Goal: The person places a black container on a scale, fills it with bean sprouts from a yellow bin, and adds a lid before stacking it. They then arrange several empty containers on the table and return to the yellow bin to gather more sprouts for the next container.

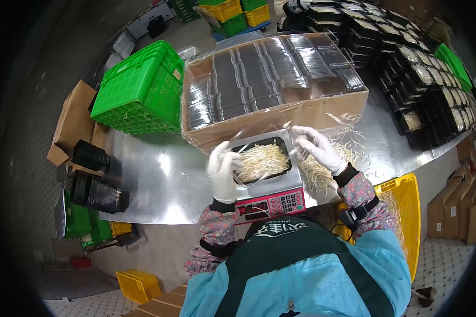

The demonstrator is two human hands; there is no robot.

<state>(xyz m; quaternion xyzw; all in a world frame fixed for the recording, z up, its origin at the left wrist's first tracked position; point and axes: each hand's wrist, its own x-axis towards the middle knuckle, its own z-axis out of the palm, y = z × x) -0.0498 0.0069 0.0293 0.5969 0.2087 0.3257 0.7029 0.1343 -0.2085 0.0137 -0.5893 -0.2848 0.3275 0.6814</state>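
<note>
A black plastic tray (pixel 289 168) filled with pale bean sprouts (pixel 263 162) sits on the metal pan of a red digital scale (pixel 272 205). My left hand (pixel 223 170), in a white glove, is at the tray's left rim with its fingers bent and apart, by the sprouts. At the tray's upper right, my gloved right hand (pixel 320 149) is raised with fingers apart. A few thin pale strands show near both hands, too blurred to tell if either touches them. Beneath the right hand lies a loose pile of sprouts (pixel 316 177) on the metal table.
A cardboard box (pixel 280 113) of clear plastic lids stands just beyond the scale. Left of it is a green crate (pixel 137 92). Black trays (pixel 98 193) stand on the table's left; filled trays (pixel 423 74) are stacked right. A yellow crate (pixel 412 211) with sprouts stands beside me.
</note>
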